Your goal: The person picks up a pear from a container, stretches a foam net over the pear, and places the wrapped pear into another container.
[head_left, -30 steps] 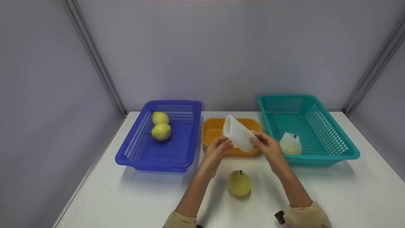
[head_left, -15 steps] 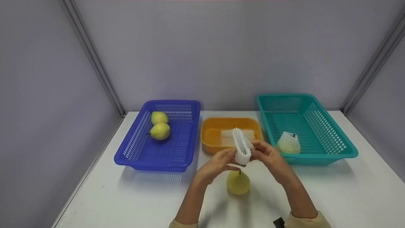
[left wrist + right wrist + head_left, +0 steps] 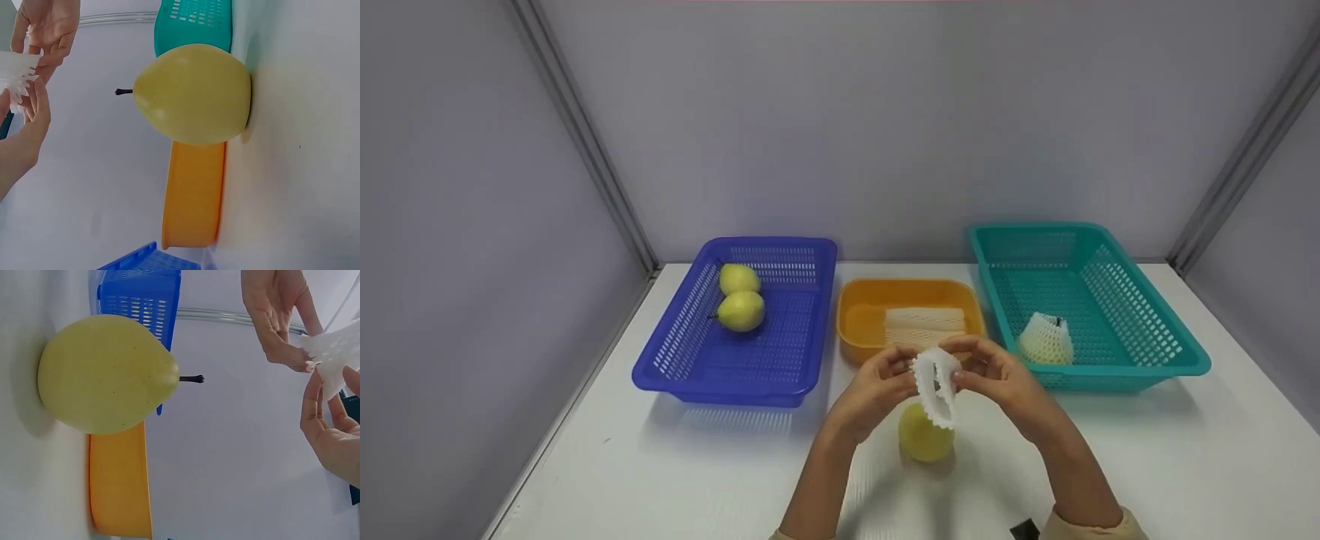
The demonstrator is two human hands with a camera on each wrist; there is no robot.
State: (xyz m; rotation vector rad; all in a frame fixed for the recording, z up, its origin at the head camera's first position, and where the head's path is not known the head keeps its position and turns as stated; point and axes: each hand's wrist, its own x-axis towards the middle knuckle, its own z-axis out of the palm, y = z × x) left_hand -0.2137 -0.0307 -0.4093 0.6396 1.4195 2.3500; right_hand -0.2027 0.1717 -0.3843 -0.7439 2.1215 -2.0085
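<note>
Between both hands, over a yellow-green pear, is a white foam net sleeve with a toothed edge. My left hand pinches its left side. My right hand pinches its right side with thumb and fingers. The mouth of the sleeve is spread a little and tilted toward the head camera. Upright on the table, the pear has its dark stem free of the sleeve in the left wrist view. In the right wrist view the foam sleeve is held well above the pear.
A blue basket at left holds two pears. Behind the hands, an orange bin contains flat foam sleeves. At right stands a green basket with a pear in a foam net. Walls enclose the table's back and sides.
Both hands have brought the foam sleeve down and toward the body, from over the orange bin to over the pear. The sleeve has turned its mouth to the camera and opened wider.
</note>
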